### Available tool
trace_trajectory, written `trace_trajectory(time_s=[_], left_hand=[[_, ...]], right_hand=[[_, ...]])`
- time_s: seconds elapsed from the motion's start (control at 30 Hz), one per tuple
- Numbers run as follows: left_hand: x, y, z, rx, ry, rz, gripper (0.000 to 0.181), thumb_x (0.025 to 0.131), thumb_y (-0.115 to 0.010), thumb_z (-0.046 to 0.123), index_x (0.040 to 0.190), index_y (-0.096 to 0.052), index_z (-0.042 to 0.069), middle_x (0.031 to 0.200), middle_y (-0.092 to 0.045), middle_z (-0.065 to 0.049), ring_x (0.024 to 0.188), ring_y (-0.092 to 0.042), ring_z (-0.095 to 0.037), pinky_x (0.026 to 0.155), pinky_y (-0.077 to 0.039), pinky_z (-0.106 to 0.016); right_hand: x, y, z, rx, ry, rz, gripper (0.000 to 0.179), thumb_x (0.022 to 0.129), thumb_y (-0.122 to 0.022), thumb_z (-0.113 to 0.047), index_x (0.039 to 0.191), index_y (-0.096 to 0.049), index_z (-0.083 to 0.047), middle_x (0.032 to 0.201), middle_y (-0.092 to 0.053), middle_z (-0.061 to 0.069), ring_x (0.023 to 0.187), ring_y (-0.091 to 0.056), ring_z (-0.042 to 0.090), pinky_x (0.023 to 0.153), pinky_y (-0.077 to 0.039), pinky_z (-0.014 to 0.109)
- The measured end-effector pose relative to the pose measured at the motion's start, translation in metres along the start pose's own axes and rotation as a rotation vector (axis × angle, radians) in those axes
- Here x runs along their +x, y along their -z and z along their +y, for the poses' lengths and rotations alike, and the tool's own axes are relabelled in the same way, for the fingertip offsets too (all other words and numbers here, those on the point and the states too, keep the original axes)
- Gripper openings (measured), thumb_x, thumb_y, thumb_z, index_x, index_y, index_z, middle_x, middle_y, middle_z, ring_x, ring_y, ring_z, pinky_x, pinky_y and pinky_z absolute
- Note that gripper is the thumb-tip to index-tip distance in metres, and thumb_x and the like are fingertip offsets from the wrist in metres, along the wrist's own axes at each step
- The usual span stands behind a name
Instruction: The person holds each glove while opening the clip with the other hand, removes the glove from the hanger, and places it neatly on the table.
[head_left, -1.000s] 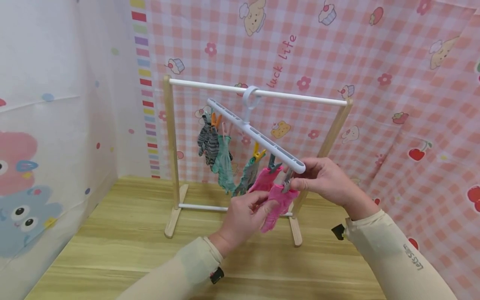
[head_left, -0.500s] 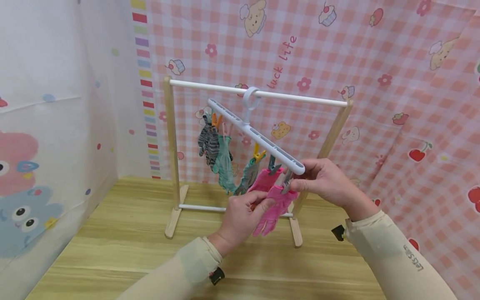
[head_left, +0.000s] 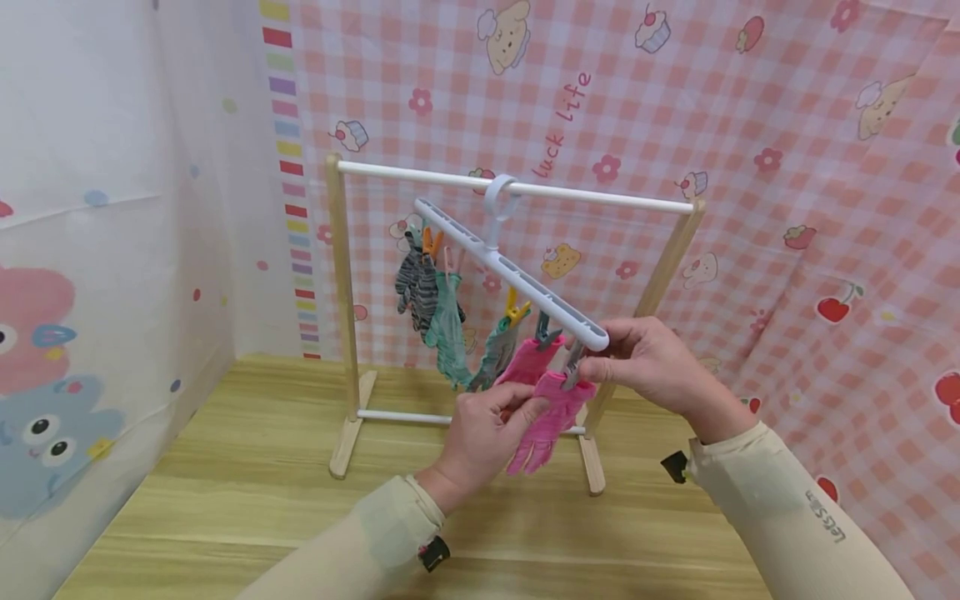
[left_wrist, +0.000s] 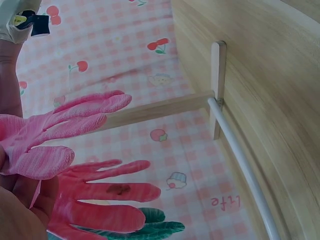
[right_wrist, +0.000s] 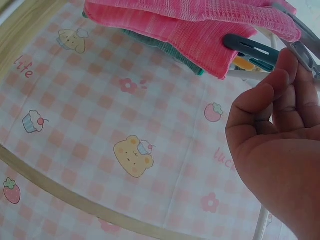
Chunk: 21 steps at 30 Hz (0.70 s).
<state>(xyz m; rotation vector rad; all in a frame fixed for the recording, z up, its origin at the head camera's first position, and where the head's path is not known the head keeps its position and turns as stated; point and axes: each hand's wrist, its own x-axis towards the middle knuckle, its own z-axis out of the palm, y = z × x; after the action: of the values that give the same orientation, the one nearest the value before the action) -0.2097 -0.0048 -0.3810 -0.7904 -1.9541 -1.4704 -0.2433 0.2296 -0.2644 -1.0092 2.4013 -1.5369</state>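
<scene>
In the head view my left hand (head_left: 483, 437) pinches the nearer pink glove (head_left: 553, 421) by its side, below the cuff. A grey clothespin (head_left: 575, 367) at the hanger's near end grips that cuff. My right hand (head_left: 648, 362) holds this clothespin between thumb and fingers, beside the tip of the pale grey hanger (head_left: 551, 298). Another pink glove (head_left: 531, 360) hangs just behind from a dark clothespin (head_left: 546, 329). In the left wrist view the nearer glove's fingers (left_wrist: 92, 117) point away from the hand, and the other glove shows a dark spot.
The hanger hooks over the white top bar (head_left: 420, 173) of a wooden rack (head_left: 342, 292) and slants toward me. Farther along it hang green gloves (head_left: 450, 329) and a black-and-grey striped glove (head_left: 417, 283). The rack stands on a wood-grain table (head_left: 247, 500) before a checked cloth (head_left: 750, 100).
The nearer pink glove's fingers, bunched and hanging down one second ago, now fan out toward the lower left. Both hands have kept nearly the same place and hold.
</scene>
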Motion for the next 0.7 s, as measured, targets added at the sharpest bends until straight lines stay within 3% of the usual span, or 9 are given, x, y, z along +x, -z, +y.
trace_trajectory(time_s=[0.17, 0.43, 0.7], left_hand=[[-0.0005, 0.0003, -0.0009, 0.0, -0.004, -0.001, 0.013, 0.099, -0.078, 0.015, 0.105, -0.08, 0.003, 0.092, -0.084, -0.008, 0.063, -0.063, 0.0, 0.057, -0.053, -0.014], [-0.0005, 0.0, 0.0006, -0.017, 0.006, -0.006, 0.015, 0.099, -0.078, 0.016, 0.106, -0.08, 0.003, 0.095, -0.084, -0.009, 0.065, -0.066, -0.001, 0.058, -0.056, -0.015], [-0.0011, 0.0011, 0.0015, -0.028, 0.017, -0.013, 0.016, 0.099, -0.078, 0.017, 0.107, -0.081, 0.003, 0.094, -0.084, -0.009, 0.063, -0.061, 0.0, 0.055, -0.053, -0.015]], right_hand=[[0.0001, -0.003, -0.0004, -0.015, 0.012, 0.029, 0.009, 0.098, -0.079, -0.01, 0.107, -0.079, -0.007, 0.088, -0.08, -0.004, 0.076, -0.071, 0.01, 0.073, -0.062, 0.03], [0.0, -0.0057, -0.0022, -0.081, 0.034, 0.109, 0.018, 0.096, -0.08, -0.01, 0.108, -0.077, 0.004, 0.084, -0.08, -0.007, 0.071, -0.069, 0.006, 0.069, -0.06, 0.028], [0.0003, -0.0077, -0.0033, -0.101, 0.018, 0.138, 0.01, 0.098, -0.079, -0.011, 0.101, -0.079, -0.002, 0.082, -0.079, -0.006, 0.071, -0.07, 0.008, 0.067, -0.056, 0.028]])
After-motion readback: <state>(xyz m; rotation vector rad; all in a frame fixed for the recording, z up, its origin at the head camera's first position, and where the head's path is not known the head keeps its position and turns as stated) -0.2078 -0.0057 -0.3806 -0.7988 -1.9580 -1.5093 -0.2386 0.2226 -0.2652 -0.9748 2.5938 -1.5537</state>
